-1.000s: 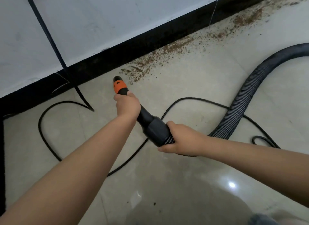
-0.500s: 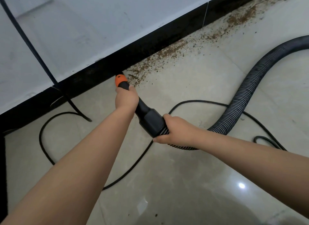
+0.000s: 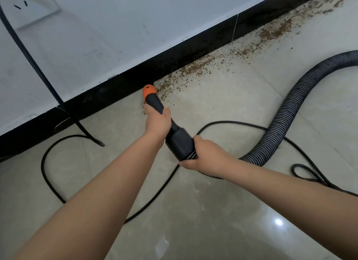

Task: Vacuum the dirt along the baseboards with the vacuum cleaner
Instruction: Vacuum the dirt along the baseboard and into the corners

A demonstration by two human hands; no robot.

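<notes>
The black vacuum nozzle [image 3: 155,105] with an orange tip [image 3: 149,90] points at the black baseboard [image 3: 174,54], its tip at the near end of the dirt. My left hand [image 3: 157,122] grips the nozzle's narrow neck. My right hand [image 3: 205,153] grips the wide black collar [image 3: 179,143] where the ribbed grey hose [image 3: 286,112] joins. Brown dirt [image 3: 197,68] lies in a strip along the baseboard, running up to the right.
A thin black power cord [image 3: 50,149] loops over the beige tiled floor [image 3: 213,211] under my arms and climbs the white wall [image 3: 116,27] to a socket [image 3: 25,6] at top left. The hose curves off the right edge.
The nozzle has moved forward and right to the baseboard, and its orange tip now reaches the edge of the dirt. Both hands keep their grip.
</notes>
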